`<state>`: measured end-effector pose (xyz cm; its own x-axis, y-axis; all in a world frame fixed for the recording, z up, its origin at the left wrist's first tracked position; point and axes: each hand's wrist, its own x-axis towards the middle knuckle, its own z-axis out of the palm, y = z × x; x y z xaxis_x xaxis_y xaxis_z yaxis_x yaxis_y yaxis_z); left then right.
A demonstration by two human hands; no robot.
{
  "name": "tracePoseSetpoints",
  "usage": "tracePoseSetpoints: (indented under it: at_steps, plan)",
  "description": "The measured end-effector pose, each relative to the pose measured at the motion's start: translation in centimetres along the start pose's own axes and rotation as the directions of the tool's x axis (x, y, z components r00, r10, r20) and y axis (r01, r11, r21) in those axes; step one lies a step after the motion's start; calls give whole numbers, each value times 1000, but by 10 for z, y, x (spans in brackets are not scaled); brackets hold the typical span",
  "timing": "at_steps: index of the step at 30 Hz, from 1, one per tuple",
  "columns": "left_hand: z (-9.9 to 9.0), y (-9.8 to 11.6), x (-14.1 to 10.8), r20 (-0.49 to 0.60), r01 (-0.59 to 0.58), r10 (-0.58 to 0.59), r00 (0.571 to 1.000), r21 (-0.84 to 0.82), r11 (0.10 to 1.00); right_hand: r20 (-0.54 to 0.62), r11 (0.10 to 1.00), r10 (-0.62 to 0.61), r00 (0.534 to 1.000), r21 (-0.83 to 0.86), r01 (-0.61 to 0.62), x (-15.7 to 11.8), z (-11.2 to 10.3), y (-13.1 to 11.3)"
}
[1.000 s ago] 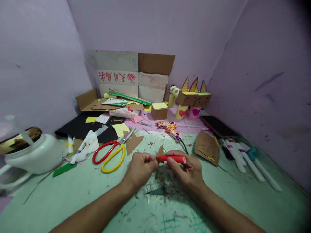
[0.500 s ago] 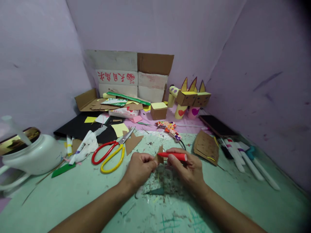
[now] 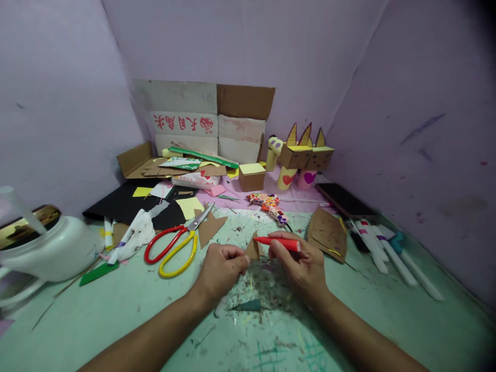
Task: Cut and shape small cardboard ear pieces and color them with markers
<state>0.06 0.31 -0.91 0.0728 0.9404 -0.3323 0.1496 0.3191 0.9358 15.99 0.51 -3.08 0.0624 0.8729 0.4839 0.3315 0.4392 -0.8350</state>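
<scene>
- Pot (image 3: pixel 72 245): white; far left of the card.
- Green strip (image 3: pixel 99 273): left of the card, just beside the pot.
- Tissue (image 3: pixel 139 236): white, crumpled; left of the card.
- Scissors (image 3: pixel 190 227): one red handle, one yellow; left of the card, blades together, tips pointing away from the person.
- Offcut (image 3: pixel 211 229): brown; left of and beyond the card, beside the blades.
- Left hand (image 3: pixel 225 262): at the card's left, thumb and forefinger pinching its lower left edge; the nearer hand, in contact.
- Dark scrap (image 3: pixel 250 306): flat on the table, on the person's side of the card.
- Box (image 3: pixel 251 181): brown, yellow top; well beyond the card.
- Card (image 3: pixel 253 250): small, brown, pointed; between the hands, long axis roughly upright, point uppermost. One folded piece or two, cannot tell.
- Glue gun (image 3: pixel 273 207): patterned; beyond the card, slightly right.
- Marker (image 3: pixel 279 243): red; reaches leftward, nearly level, across the card's long axis, tip at its upper part. Contact cannot be told.
- Right hand (image 3: pixel 301 259): right of the card, fingers closed round the marker.
- Pad (image 3: pixel 327 233): brown cardboard; right of the card, well apart.
</scene>
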Motion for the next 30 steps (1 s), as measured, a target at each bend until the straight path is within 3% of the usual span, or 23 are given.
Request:
tracePoseSetpoints:
  at_steps: [6, 13, 22, 27, 30]
  plan:
    - [-1, -2, 0, 23, -31, 31, 999, 2, 1000, 109, 999, -41, 993, 3, 41, -1, 1, -5]
    - [0, -2, 2, 7, -27, 27, 1000, 13, 1000, -85, 1000, 0, 996, 22, 2, 5, -1, -1]
    - [-1, 1, 0, 4, -11, 11, 1000, -32, 999, 61, 1000, -19, 998, 13, 18, -1, 0, -3]
    - [0, 2, 0, -1, -3, 3, 1000, -21, 1000, -69, 1000, 11, 998, 11, -11, 5, 0, 2]
    - [0, 3, 0, -1, 3, -3, 1000, -29, 1000, -79, 999, 20, 997, 27, -18, 8, 0, 1]
